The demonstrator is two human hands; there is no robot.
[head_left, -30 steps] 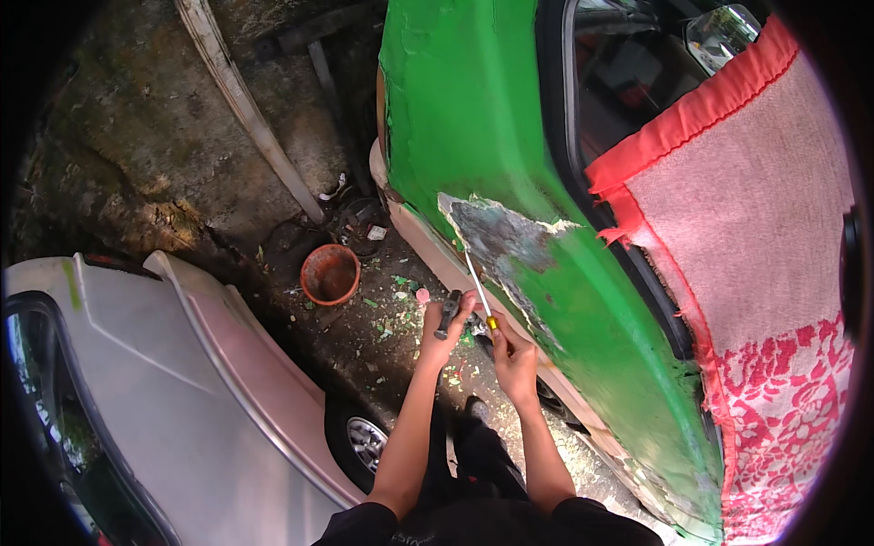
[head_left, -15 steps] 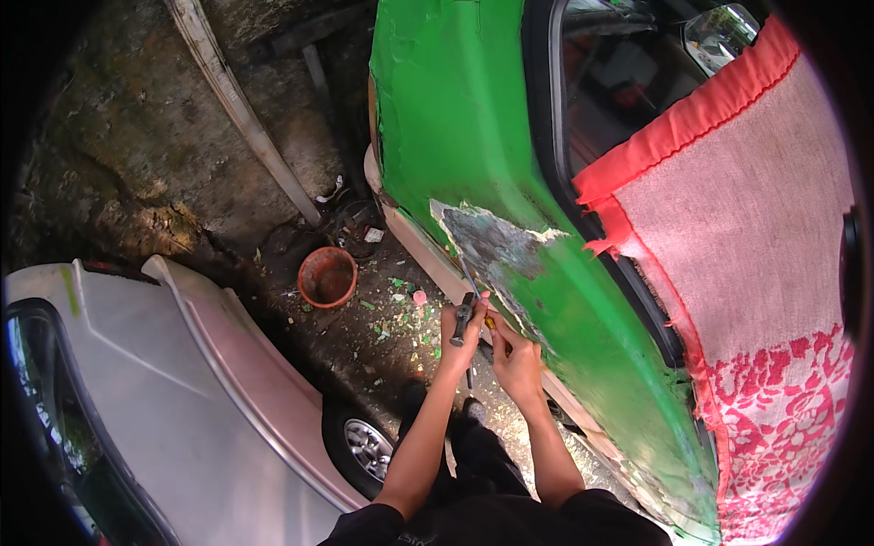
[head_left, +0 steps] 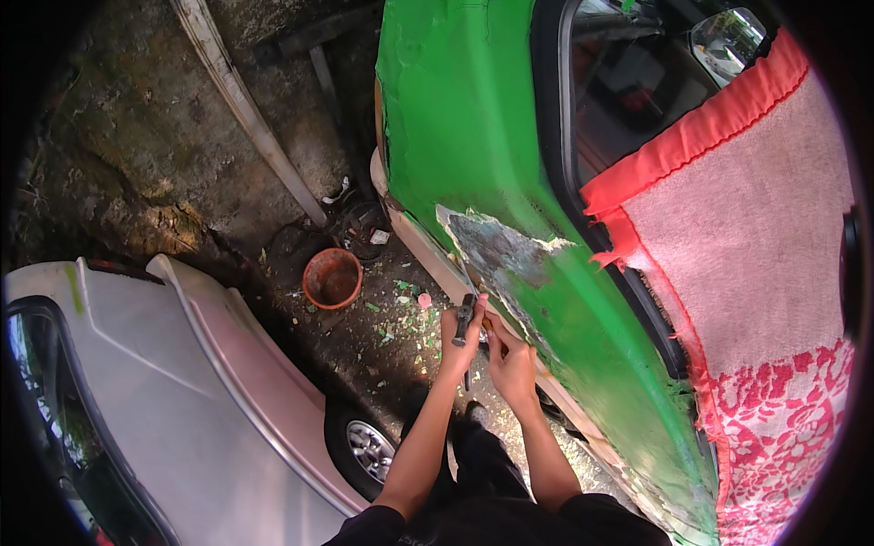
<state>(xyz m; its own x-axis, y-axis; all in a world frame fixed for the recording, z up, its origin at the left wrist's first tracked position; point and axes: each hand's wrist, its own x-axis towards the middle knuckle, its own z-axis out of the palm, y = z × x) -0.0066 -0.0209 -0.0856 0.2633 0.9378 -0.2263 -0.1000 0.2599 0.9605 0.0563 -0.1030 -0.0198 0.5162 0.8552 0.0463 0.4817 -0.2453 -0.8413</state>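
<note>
My left hand (head_left: 452,347) is closed round a hammer (head_left: 462,330), its dark head showing on top of the fist and its handle end poking out below. Close beside it, my right hand (head_left: 513,371) is closed on a screwdriver-like tool with a yellow handle (head_left: 487,324), mostly covered by the fingers. Its thin shaft points up toward the lower edge of a bare grey patch (head_left: 499,247) on the green car body (head_left: 460,100). Pale, chipped filler rims that patch. Whether the tip touches the panel I cannot tell.
A silver car (head_left: 196,391) stands at the left. Between the cars are an orange-brown pot (head_left: 332,278) and scattered green and pale chips (head_left: 401,318). A long beam (head_left: 246,105) leans at the upper left. A red-and-white cloth (head_left: 737,246) covers the green car's right side.
The whole view has shifted slightly. My right hand has moved a little leftward and lower against the car panel, with the yellow-handled tool in it. My left hand still holds the hammer.
</note>
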